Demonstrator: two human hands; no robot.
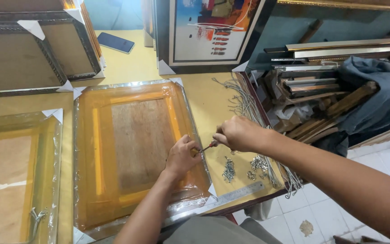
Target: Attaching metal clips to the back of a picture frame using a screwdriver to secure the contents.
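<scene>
Both hands [183,156] [235,133] over wrapped frame [132,153]

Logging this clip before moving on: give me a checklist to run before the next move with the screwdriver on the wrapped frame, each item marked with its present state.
1. Right hand has a grip on the screwdriver: ok.
2. Left hand rests on the frame edge by the tip: ok.
3. Frame lies flat on the table: ok.
4. Tip seated on a screw: cannot tell, hidden by the hands.
5. Screws and ruler within reach: ok.
6. Cords away from the tip: ok.
</scene>
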